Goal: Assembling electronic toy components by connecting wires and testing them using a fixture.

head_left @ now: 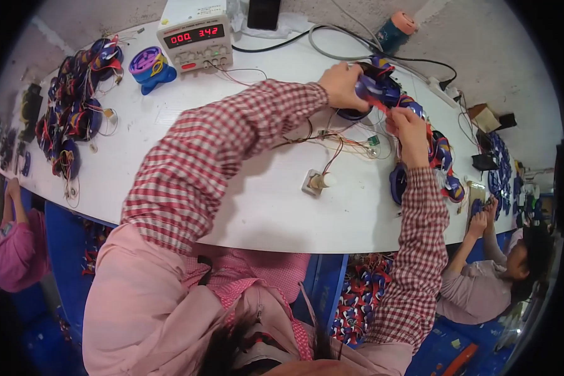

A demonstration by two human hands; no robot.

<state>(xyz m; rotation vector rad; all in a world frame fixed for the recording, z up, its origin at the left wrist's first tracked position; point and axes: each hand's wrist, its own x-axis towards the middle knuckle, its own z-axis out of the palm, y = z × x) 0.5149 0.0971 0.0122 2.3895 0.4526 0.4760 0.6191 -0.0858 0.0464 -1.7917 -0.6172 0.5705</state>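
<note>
My left hand (pixel 343 86) is closed around a dark blue rounded plastic part (pixel 385 94) at the right end of the table. Closed too, my right hand (pixel 408 130) pinches a red piece at the lower edge of that part; the fingers partly hide it. A row of similar blue, red and yellow parts with wires (pixel 443 150) lies just right of my right hand. Below my hands, thin wires run to a small green circuit board (pixel 373 141) and to a white block with a cream round knob (pixel 319 182).
At the back stands a power supply (pixel 197 44) with a lit red display, beside a blue, yellow and purple round item (pixel 149 66). More wired parts (pixel 75 119) are heaped at left. A teal bottle (pixel 395 34) and cables sit at the back. Co-workers (pixel 492 276) sit either side.
</note>
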